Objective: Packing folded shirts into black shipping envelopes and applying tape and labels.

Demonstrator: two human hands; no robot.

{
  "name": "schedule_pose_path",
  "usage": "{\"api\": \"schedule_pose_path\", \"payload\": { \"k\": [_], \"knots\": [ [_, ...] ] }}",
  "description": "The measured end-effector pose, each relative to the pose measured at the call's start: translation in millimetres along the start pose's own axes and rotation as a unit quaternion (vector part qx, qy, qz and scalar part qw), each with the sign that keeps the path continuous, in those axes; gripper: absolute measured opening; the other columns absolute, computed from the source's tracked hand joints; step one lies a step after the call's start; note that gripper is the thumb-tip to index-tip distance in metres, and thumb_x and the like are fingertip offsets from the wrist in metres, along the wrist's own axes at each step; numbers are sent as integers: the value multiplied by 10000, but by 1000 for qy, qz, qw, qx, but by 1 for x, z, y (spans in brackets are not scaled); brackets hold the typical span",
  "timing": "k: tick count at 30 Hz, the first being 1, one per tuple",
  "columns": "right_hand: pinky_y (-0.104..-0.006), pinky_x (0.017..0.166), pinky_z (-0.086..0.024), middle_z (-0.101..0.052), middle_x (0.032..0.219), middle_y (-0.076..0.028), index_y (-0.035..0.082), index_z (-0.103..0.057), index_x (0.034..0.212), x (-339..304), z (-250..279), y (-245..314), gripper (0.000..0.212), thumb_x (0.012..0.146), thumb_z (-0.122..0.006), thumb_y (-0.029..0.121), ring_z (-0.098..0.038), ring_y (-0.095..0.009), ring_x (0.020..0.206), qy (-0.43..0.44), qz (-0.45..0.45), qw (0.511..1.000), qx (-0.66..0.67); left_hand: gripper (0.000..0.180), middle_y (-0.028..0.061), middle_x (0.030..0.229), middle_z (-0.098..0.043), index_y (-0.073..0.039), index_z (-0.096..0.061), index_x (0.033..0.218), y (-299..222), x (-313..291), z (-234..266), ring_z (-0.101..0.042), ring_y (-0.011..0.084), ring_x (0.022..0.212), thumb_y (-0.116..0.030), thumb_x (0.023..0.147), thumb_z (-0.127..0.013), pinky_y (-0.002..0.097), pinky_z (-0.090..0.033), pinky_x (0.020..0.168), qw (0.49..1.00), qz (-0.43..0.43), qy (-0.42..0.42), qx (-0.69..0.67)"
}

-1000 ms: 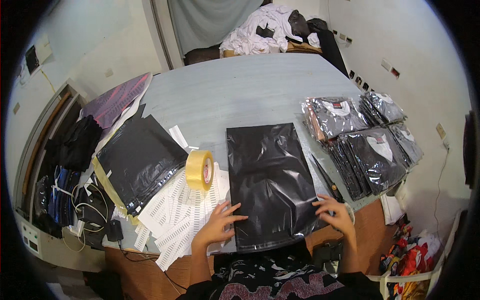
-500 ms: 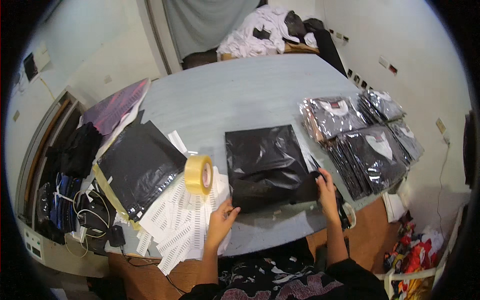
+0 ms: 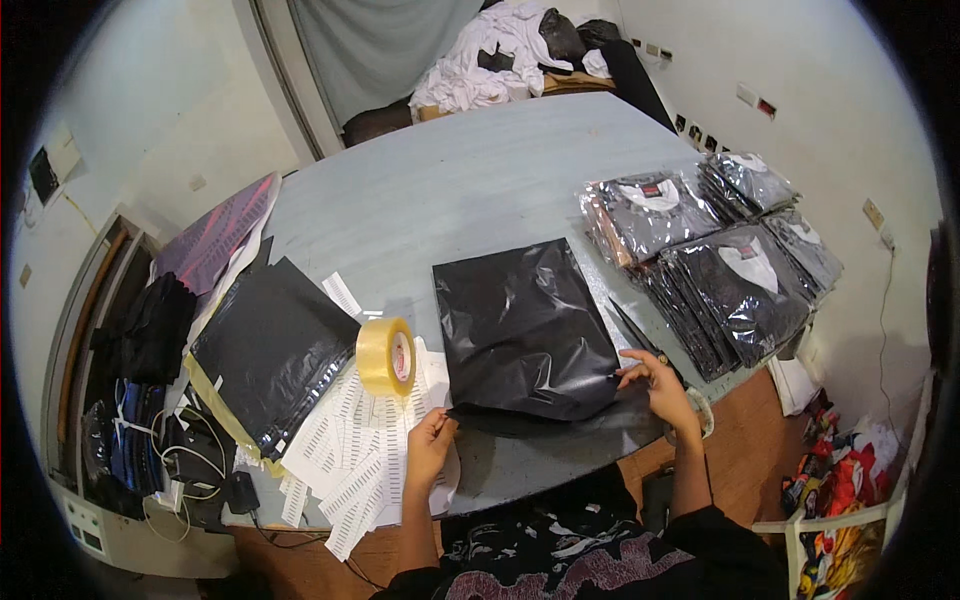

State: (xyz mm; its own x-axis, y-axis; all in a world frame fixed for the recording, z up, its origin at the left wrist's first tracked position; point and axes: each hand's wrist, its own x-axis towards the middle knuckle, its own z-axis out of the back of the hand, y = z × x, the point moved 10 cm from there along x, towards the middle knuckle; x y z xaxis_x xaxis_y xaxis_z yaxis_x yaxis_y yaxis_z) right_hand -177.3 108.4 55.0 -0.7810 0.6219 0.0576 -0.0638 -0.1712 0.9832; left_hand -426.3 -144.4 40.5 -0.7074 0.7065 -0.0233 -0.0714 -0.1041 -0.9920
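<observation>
A black plastic bag (image 3: 530, 325) lies in front of me on the grey-blue table (image 3: 450, 170), its surface creased and shiny. My left hand (image 3: 430, 445) is closed in a pinch on its near left corner. At the bag's right edge is my right hand (image 3: 660, 390), thumb and index finger apart, fingertips against or just beside the plastic. Scissors (image 3: 635, 328) lie partly under the right hand. A roll of clear yellowish packing tape (image 3: 376, 357) stands left of the bag. Beneath it spread several white printed label strips (image 3: 350, 460).
Left of the tape lies a stack of black plastic bags (image 3: 270, 350). Clear-wrapped folded garments (image 3: 740, 290) sit in piles at the right. Dark folded clothes (image 3: 150, 320) are at the far left. A basket of colourful cloth (image 3: 840, 530) stands beyond the table's right edge.
The bag's near part, bunched up dark before, now lies flatter and smoother. My right hand has loosened its fingers from the raised edge. The view has shifted slightly.
</observation>
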Motion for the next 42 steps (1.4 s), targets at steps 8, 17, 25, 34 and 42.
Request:
{"api": "schedule_pose_path", "payload": {
  "k": [8,17,25,34,42],
  "knots": [
    [-190,595,-382,-520,666,28,27,-516,1055,-10,-2,3,338,742,-624,-45,-471,-51,659,2,-23,1000,-15,144,-50,574,-445,-4,-550,780,1,-11,6,-325,26,545,-121,853,-592,200,-271,479,994,22,28,106],
    [-248,499,-360,-492,579,-49,32,-482,1095,-5,6,4,346,776,-617,35,-440,-100,524,-189,-35,967,-164,210,52,629,-614,-5,-607,835,7,9,7,-523,85,525,-215,834,-608,242,-399,503,977,5,-121,178],
    [-247,498,-394,-514,602,-64,42,-490,1099,-6,4,-2,341,781,-611,25,-479,-104,525,-251,-1,938,-240,184,64,592,-592,-121,-581,965,-4,7,5,-580,254,526,-233,819,-591,355,-418,489,919,-19,-214,330],
    [-351,515,-409,-550,650,-145,64,-583,966,-6,-10,21,186,786,-564,17,-553,-270,557,-240,24,918,-314,193,99,735,-617,-122,-578,1008,-4,10,2,-601,267,672,-220,843,-562,361,-446,583,927,46,-150,340],
    [-389,642,-402,-560,756,-145,68,-608,930,-11,-16,22,165,797,-526,17,-540,-324,688,-238,89,913,-319,317,169,1226,-478,-90,-547,1145,-59,-7,-59,-425,334,1145,-257,882,-487,442,-324,944,888,-181,-98,411]
  ]
}}
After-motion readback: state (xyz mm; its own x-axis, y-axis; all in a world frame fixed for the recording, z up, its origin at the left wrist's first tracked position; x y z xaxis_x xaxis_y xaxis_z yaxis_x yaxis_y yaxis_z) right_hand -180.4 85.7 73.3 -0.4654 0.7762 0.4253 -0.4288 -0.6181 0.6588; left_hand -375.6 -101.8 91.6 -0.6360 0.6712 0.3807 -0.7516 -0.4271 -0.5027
